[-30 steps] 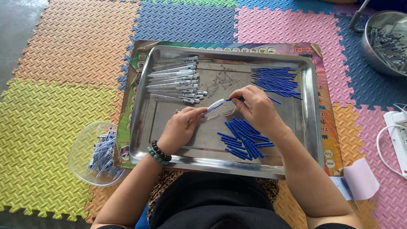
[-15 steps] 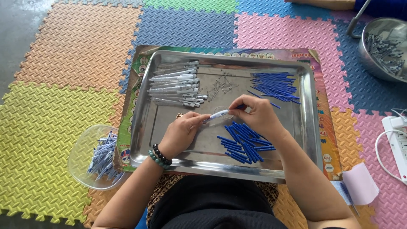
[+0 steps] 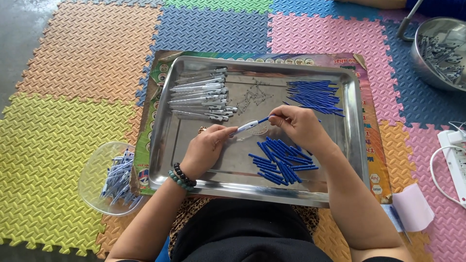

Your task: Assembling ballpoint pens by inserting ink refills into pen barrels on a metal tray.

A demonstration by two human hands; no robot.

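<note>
Nearest the camera, the person's dark-clothed lap is seen at the bottom edge, with both forearms reaching forward over a steel tray (image 3: 165, 145). A clear plastic bowl (image 3: 94, 170) of white and blue pen parts is set on the foam floor mats (image 3: 63, 73) just beside the tray's near left corner, well apart from either hand. On the right, a pale paper slip (image 3: 412, 206) lies near the tray's near right corner, and a white power strip (image 3: 454, 150) with its cable is seen farther out at the right edge.

Within the tray, a loose heap of blue pen barrels (image 3: 281, 156) lies just beneath and in front of the right wrist. The left hand (image 3: 206, 148), with bead bracelets at its wrist, is closed around the white end of a pen (image 3: 248, 126). The right hand (image 3: 298, 123) is pinched narrowly on the blue end of the same pen. The pen is thus held between the two hands, lifted slightly above the tray floor and tilted up toward the right.

Beyond the hands, a row of assembled white pens (image 3: 201, 94) is laid at the far left of the tray, small metal springs (image 3: 255, 95) are scattered at the middle, and thin blue refills (image 3: 313, 94) are piled at the far right. A printed board (image 3: 369, 97) is seen under the tray. Farthest off, a steel bowl (image 3: 422, 63) of parts stands at the upper right.
</note>
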